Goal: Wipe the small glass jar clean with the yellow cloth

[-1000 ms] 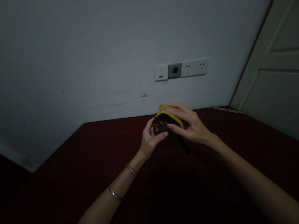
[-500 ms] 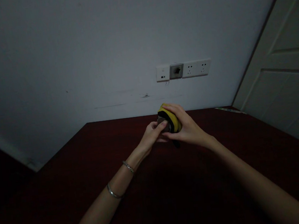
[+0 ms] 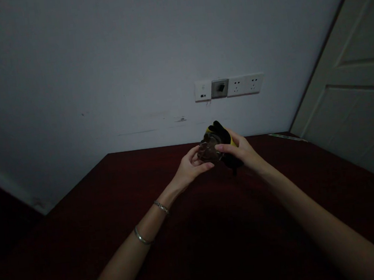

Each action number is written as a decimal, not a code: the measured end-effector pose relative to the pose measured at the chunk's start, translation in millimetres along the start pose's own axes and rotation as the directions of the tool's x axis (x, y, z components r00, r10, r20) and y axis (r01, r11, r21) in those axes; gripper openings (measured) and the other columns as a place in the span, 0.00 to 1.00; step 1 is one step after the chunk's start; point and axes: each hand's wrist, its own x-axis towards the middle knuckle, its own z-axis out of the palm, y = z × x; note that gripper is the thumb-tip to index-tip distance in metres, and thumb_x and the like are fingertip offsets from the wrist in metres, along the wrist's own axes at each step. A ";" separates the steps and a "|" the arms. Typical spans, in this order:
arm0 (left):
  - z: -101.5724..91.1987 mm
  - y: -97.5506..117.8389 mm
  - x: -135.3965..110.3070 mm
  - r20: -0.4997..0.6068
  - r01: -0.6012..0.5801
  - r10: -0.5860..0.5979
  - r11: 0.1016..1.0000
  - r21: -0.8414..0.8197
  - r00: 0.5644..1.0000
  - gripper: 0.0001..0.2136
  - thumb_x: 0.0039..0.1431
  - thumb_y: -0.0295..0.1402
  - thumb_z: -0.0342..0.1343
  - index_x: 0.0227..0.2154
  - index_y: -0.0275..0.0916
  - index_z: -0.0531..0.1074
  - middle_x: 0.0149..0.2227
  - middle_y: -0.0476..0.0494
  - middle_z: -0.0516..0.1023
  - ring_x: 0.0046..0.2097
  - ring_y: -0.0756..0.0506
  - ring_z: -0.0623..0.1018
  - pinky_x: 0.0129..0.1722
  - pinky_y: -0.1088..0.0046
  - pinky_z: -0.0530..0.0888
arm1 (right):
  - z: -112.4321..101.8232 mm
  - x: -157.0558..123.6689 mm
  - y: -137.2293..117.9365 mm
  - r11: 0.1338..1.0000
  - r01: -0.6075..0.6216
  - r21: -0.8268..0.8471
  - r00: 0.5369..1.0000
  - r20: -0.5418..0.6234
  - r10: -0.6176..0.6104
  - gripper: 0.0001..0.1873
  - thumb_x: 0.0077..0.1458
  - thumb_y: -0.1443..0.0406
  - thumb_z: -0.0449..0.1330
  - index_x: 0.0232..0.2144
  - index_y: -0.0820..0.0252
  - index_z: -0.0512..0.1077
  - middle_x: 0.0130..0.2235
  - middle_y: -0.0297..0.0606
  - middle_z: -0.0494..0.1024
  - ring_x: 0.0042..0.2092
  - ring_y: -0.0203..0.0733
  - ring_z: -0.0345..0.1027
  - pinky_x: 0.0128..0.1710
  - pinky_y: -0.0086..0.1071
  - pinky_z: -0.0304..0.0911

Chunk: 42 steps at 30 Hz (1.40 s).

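Both my hands meet above the far part of a dark red table [image 3: 121,218]. My left hand [image 3: 190,170] is closed around a small clear glass [image 3: 209,151], fingers curled under and beside it. My right hand [image 3: 243,152] grips a yellow and black cloth [image 3: 223,137] that is bunched over and against the glass's far side. The light is dim, so the glass's shape is hard to make out. Two thin metal bracelets [image 3: 152,221] sit on my left forearm.
A pale wall rises behind the table, with a row of white sockets and a grey switch [image 3: 228,87]. A pale panelled door [image 3: 356,95] stands at the right. A thin light strip [image 3: 285,137] lies at the table's far right edge.
The cloth has turned in my right hand: more black than yellow shows now, and it sits higher. The glass has come into view between my hands. Both hands rose slightly.
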 end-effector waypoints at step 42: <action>21.1 4.1 -14.7 -0.100 -0.009 -0.002 0.994 -0.106 0.995 0.31 0.37 0.35 0.70 0.47 0.37 0.66 0.42 0.41 0.73 0.38 0.44 0.77 0.30 0.71 0.78 | -9.4 -11.4 -13.6 0.562 0.698 -0.443 0.715 0.392 -0.579 0.17 0.51 0.63 0.63 0.44 0.41 0.75 0.54 0.32 0.73 0.51 0.49 0.67 0.51 0.51 0.62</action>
